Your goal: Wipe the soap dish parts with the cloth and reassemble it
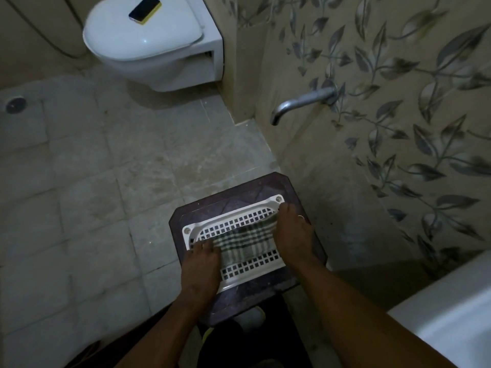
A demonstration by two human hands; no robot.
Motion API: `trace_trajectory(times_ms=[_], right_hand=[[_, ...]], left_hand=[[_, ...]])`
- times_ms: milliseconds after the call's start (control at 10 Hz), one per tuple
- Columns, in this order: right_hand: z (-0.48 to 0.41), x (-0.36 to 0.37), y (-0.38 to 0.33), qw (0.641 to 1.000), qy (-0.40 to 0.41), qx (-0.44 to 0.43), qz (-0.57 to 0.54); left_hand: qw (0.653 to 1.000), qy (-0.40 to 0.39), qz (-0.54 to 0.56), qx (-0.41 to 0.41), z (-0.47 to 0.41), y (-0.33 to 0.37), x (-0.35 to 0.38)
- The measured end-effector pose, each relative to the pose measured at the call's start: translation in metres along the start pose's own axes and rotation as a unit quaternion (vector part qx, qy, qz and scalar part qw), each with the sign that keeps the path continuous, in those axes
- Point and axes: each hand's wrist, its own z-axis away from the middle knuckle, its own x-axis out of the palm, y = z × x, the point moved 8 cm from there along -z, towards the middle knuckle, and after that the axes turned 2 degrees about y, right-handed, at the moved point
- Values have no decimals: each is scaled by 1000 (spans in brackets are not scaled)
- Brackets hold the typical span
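Note:
A white perforated soap dish tray lies flat on a dark purple stool. A checked green-and-white cloth is spread across the tray's middle. My left hand rests on the cloth's left end and the tray's left rim, fingers fairly straight. My right hand lies over the cloth's right end at the tray's right side, fingers bent down onto the cloth. Whether either hand pinches the cloth cannot be told. No other dish part is visible.
A white toilet with a phone on its lid stands at the far left. A metal tap sticks out of the leaf-patterned wall on the right. A white basin edge sits at lower right. A floor drain is far left.

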Motion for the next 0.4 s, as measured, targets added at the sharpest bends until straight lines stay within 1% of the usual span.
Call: trace_trajectory(times_ms=[100, 200, 300, 400], right_hand=[[9, -18, 5, 999, -34, -1, -23], [29, -65, 12, 996, -21, 28, -77], [63, -120, 20, 993, -14, 55, -102], [112, -186, 40, 987, 43, 98, -118]], left_hand=[[1000, -15, 12, 17, 8, 7, -15], [995, 14, 84, 56, 19, 28, -57], [973, 92, 182, 104, 34, 57, -127], [952, 109, 260, 122, 58, 91, -192]])
